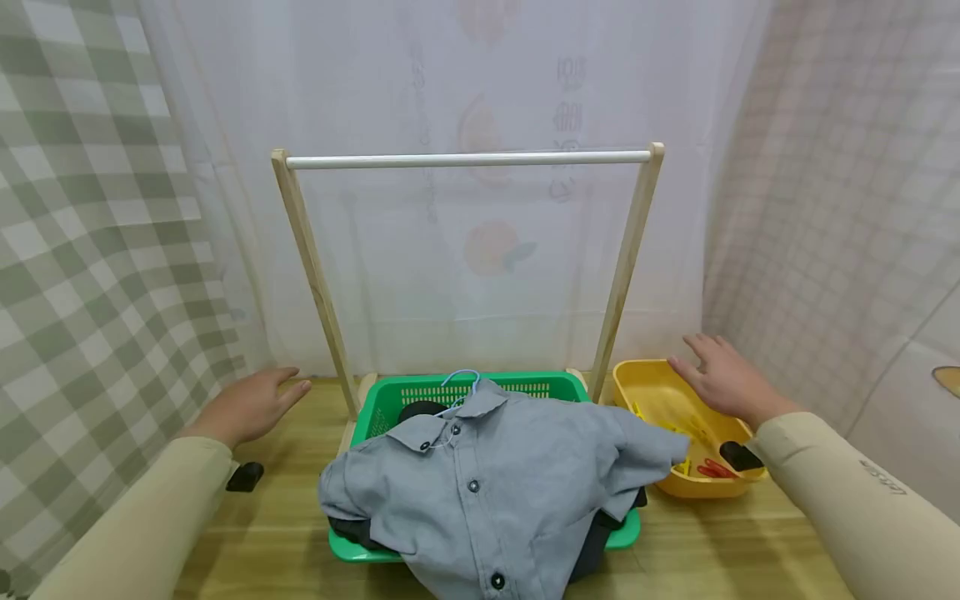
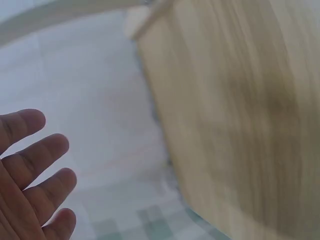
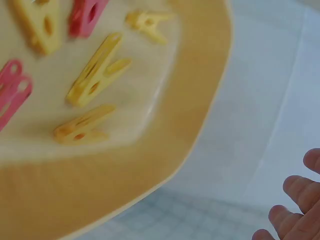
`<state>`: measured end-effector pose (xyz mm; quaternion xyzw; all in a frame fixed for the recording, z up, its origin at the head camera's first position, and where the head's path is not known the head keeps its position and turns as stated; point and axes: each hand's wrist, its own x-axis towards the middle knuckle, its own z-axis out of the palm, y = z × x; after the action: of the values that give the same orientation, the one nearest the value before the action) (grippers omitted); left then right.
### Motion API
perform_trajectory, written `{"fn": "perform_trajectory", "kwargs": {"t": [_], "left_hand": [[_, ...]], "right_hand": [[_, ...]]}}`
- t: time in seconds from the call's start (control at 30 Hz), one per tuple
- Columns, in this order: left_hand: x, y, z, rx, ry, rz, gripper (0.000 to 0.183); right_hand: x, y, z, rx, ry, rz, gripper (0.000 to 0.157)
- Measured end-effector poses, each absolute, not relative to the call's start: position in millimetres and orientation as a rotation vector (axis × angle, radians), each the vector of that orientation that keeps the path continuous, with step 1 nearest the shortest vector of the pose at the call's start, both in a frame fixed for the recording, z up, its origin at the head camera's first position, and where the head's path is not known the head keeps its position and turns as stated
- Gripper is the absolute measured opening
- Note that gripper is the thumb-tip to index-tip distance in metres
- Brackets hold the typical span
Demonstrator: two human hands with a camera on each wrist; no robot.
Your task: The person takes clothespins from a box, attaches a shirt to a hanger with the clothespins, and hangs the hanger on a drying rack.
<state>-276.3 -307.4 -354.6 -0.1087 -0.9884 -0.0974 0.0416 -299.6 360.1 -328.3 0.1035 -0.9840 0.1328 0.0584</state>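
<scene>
In the head view my left hand (image 1: 243,406) hovers over the table, left of the green basket (image 1: 390,392), fingers extended and holding nothing. Its spread fingers also show in the left wrist view. My right hand (image 1: 723,379) is held above the yellow bin (image 1: 637,372), fingers loose, touching nothing visible. Across the basket lies a grey button-up shirt (image 1: 517,467), its collar toward the back and its lower part hanging over the front. A light blue hanger (image 1: 475,375) pokes out at the collar. Yellow clothespins (image 3: 95,70) and red clothespins (image 3: 12,90) lie in the bin.
Behind the basket stands a rack with wooden legs (image 1: 622,267) and a white crossbar (image 1: 465,159). Dark cloth (image 1: 592,550) shows beneath the shirt. A checkered curtain (image 1: 105,250) hangs at the left, and a pale sheet (image 1: 487,275) covers the back. Everything stands on a wooden table (image 1: 262,533).
</scene>
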Motion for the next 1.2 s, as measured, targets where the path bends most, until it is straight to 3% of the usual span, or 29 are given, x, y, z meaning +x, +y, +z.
{"fn": "perform_trajectory", "kwargs": {"t": [0.47,0.77,1.2], "left_hand": [[-238,-248,-323,-0.504,-2.907,-0.29,0.062],[-220,-214,-315,-0.599,-3.054,-0.331,0.074],[-217,-199,-334,-0.676,-3.117,-0.279,0.07]], "right_hand": [[-263,300,-298,0.54,-2.982,0.493,0.072],[-247,263,-296,0.716,-2.918,0.382,0.07],[-234,251,-308,0.812,-2.975,0.239,0.07]]}}
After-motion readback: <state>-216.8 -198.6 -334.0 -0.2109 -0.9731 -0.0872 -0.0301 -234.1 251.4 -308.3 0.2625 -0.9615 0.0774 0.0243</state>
